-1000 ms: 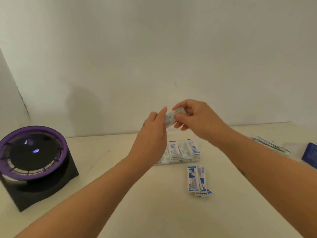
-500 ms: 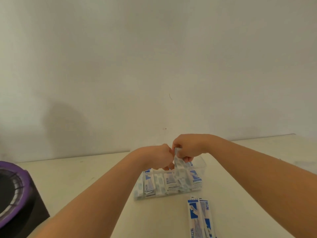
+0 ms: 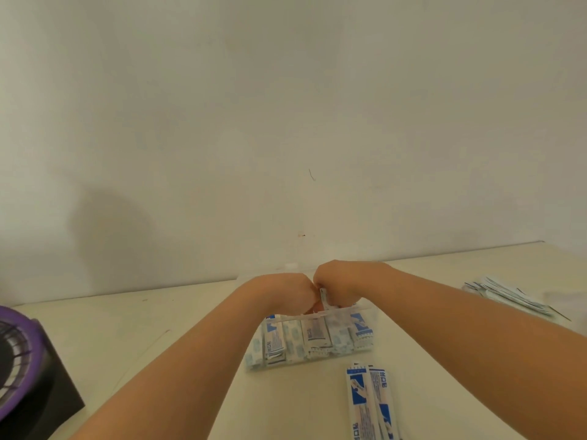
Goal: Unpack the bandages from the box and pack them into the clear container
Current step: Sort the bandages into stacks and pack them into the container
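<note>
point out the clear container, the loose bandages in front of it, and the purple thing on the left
clear container [image 3: 365, 309]: head view, on its near rim toward the right end.
loose bandages [image 3: 357, 392]: head view, on the blue print of the left wrapper.
purple-rimmed device [image 3: 14, 315]: head view, on its purple ring's upper edge.

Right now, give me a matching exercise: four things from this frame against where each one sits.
Things:
1. clear container
2. loose bandages
3. purple-ringed device
4. pile of wrappers

Places:
A. far right of the table
B. left edge
C. under both hands
D. near side of the container

Pairs: 1-C, 2-D, 3-B, 4-A
</note>
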